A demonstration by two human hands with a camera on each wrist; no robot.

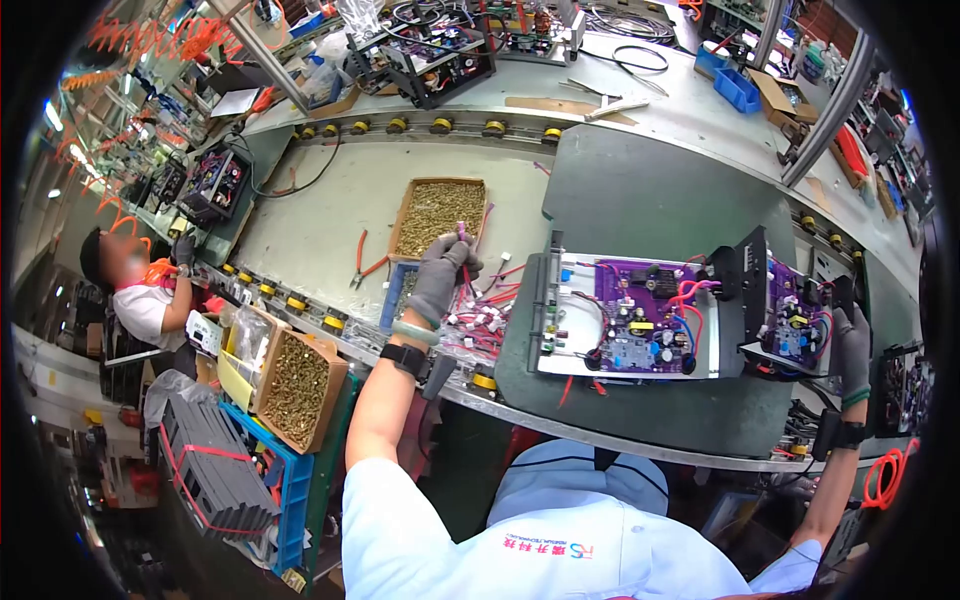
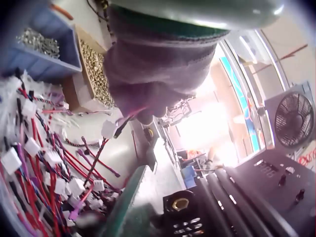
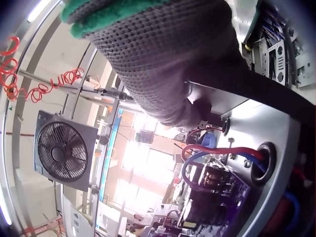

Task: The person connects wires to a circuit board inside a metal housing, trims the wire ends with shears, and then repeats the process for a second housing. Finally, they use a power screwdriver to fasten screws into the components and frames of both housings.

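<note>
My gloved left hand (image 1: pixel 446 262) is raised over a pile of red wire leads with white plugs (image 1: pixel 482 312) and pinches one thin lead (image 2: pixel 109 129) between fingertips (image 2: pixel 148 106); its plug dangles below. A metal chassis with a purple circuit board (image 1: pixel 640 318) lies on a grey-green pallet (image 1: pixel 640 190) in front of me. To its right stands a second unit with a black panel (image 1: pixel 752 282). My gloved right hand (image 1: pixel 853 348) grips that unit's far edge (image 3: pixel 261 94), its fingers curled on it. Red and blue wires (image 3: pixel 222 153) pass through a grommet beside it.
A cardboard box of brass screws (image 1: pixel 437 212) and red pliers (image 1: pixel 366 264) lie beyond the wire pile. A blue bin (image 1: pixel 398 292) sits beside it. Another screw box (image 1: pixel 296 386) is at the near left. A seated worker (image 1: pixel 140 292) is at the left.
</note>
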